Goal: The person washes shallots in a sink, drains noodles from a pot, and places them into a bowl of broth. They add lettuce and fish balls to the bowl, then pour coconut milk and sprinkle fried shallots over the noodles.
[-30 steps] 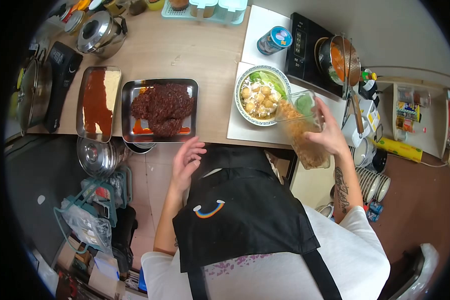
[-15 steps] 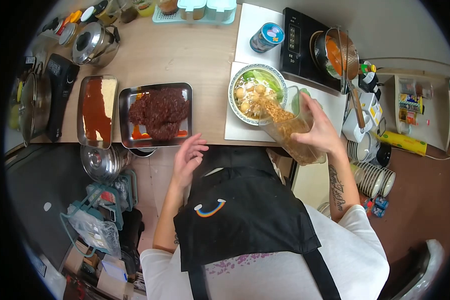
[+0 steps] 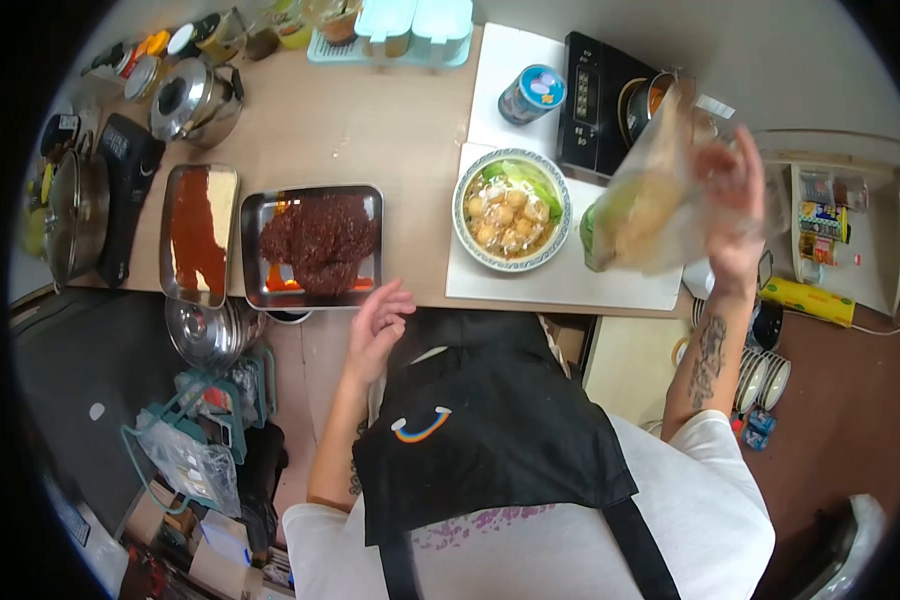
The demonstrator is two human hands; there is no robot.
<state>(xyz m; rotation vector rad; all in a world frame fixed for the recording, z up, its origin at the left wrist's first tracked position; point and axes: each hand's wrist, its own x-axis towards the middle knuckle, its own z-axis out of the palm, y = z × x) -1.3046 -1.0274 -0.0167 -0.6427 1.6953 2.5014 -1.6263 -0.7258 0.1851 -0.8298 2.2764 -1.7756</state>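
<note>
A patterned bowl (image 3: 511,210) of broth, pale round balls and green leaves sits on a white board (image 3: 470,275). To its right, my right hand (image 3: 730,190) grips a clear container (image 3: 650,205) with light brown contents, raised and tilted; motion blurs both, and the exact finger contact is unclear. My left hand (image 3: 378,325) is empty, its fingers apart and slightly curled, at the counter's front edge. Just left of it lies a metal tray (image 3: 313,300) holding a dark red mass (image 3: 322,243).
Further left is a tray of red sauce (image 3: 198,235). A blue-lidded can (image 3: 532,94) stands behind the bowl, beside a black induction cooker (image 3: 588,105). Metal pots (image 3: 198,103) and jars line the back left. Light blue boxes (image 3: 413,25) stand at the back.
My right hand has lifted the clear container away from over the bowl, to the right and back. The brown bits heaped at the bowl's right side no longer show. My left hand has barely moved.
</note>
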